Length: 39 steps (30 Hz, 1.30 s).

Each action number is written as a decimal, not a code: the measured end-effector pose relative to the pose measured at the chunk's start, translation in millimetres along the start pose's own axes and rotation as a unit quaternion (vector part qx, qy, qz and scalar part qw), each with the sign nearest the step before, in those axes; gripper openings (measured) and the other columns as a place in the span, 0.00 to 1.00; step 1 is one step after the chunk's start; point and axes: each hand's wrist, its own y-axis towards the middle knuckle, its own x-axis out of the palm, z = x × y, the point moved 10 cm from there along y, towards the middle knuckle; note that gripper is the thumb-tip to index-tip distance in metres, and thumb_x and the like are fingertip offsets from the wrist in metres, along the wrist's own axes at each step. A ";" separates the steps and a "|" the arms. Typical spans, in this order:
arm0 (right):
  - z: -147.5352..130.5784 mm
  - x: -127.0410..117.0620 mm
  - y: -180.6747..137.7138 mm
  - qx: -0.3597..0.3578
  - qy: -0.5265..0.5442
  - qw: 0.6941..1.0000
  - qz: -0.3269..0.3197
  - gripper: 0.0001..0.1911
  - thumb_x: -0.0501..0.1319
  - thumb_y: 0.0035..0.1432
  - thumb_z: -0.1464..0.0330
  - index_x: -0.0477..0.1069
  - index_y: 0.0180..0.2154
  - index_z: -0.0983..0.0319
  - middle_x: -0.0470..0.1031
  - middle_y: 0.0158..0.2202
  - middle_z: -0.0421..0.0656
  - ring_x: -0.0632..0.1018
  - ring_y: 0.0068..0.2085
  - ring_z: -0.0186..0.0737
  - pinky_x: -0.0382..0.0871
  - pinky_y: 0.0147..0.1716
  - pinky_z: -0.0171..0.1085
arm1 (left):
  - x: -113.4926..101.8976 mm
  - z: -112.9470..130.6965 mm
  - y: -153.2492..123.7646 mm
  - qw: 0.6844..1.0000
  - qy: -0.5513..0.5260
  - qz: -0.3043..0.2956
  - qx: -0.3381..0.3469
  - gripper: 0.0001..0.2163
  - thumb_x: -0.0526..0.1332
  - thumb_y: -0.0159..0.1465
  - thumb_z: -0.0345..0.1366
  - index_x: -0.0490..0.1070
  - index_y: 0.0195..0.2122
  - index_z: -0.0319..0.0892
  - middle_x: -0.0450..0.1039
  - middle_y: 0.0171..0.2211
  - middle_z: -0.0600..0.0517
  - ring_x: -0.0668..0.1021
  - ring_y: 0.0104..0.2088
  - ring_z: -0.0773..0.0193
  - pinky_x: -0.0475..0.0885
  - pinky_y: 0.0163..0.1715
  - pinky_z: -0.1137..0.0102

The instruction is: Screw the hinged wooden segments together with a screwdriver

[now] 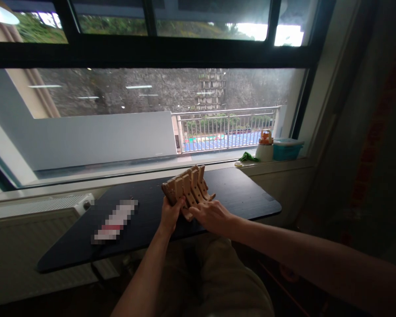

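Note:
A brown wooden rack with several pale slats that curve out like hooks is held tilted above the near edge of the black table. Dark round spots, like holes or screw heads, show on the slats. My left hand is closed on the left end of the rack, thumb against its front. My right hand is curled at the lower ends of the slats, with its fingers pressed to them. What lies under those fingers is hidden.
On the left of the black table lies a long blurred-out item. A white radiator stands at the left. The windowsill at right bears a green cloth, a pale container with an orange top and a teal box.

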 end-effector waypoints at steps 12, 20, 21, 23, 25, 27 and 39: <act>43.1 9.0 -10.0 0.192 0.120 0.973 0.048 0.17 0.54 0.60 0.61 0.70 0.47 0.59 0.78 0.41 0.45 0.78 0.42 0.43 0.68 0.38 0.36 | 1.2 4.1 -2.5 1.000 0.001 -0.007 0.009 0.22 0.70 0.45 0.38 0.68 0.39 0.40 0.74 0.35 0.51 0.77 0.33 0.61 0.73 0.35 0.65; -23.7 -13.9 -3.5 -0.096 -0.152 0.984 -0.007 0.17 0.46 0.64 0.74 0.66 0.50 0.63 0.75 0.39 0.51 0.76 0.41 0.46 0.66 0.42 0.46 | -3.4 -4.1 2.8 1.000 0.016 0.002 0.005 0.22 0.71 0.44 0.39 0.68 0.40 0.40 0.74 0.34 0.52 0.77 0.32 0.62 0.72 0.35 0.65; -26.7 -12.3 -2.6 -0.114 -0.171 0.979 -0.008 0.17 0.45 0.64 0.74 0.66 0.51 0.64 0.75 0.39 0.52 0.76 0.41 0.46 0.66 0.43 0.47 | -3.5 -4.1 2.8 1.000 0.016 0.002 0.005 0.22 0.71 0.44 0.39 0.68 0.40 0.40 0.74 0.34 0.52 0.77 0.32 0.62 0.72 0.35 0.65; -25.3 -7.1 -1.0 -0.125 -0.172 0.977 -0.015 0.17 0.45 0.64 0.74 0.65 0.51 0.66 0.75 0.40 0.53 0.76 0.41 0.47 0.65 0.45 0.49 | -3.0 -3.6 2.1 1.000 0.015 0.003 0.002 0.22 0.71 0.44 0.39 0.68 0.40 0.40 0.74 0.33 0.52 0.77 0.32 0.62 0.72 0.34 0.66; -12.6 -2.7 0.2 -0.079 -0.103 0.991 -0.016 0.16 0.47 0.64 0.72 0.67 0.49 0.63 0.75 0.40 0.51 0.76 0.43 0.46 0.65 0.45 0.46 | -1.7 -2.5 0.8 1.000 0.008 0.002 -0.001 0.22 0.71 0.44 0.39 0.68 0.39 0.40 0.74 0.34 0.51 0.77 0.31 0.62 0.72 0.34 0.65; 7.2 2.8 -1.7 0.014 -0.018 1.000 -0.004 0.14 0.50 0.64 0.69 0.69 0.48 0.60 0.76 0.41 0.48 0.76 0.44 0.44 0.66 0.44 0.42 | 0.1 -0.9 -0.6 1.000 0.001 -0.001 -0.002 0.22 0.71 0.44 0.39 0.67 0.39 0.40 0.74 0.34 0.51 0.77 0.32 0.62 0.72 0.34 0.65; 35.9 4.9 -5.0 0.147 0.028 0.989 0.007 0.17 0.52 0.61 0.61 0.68 0.49 0.57 0.77 0.43 0.44 0.78 0.42 0.43 0.68 0.37 0.37 | 2.3 2.7 -1.6 1.000 -0.001 -0.010 0.010 0.23 0.70 0.45 0.39 0.67 0.41 0.40 0.74 0.35 0.51 0.77 0.33 0.61 0.73 0.36 0.64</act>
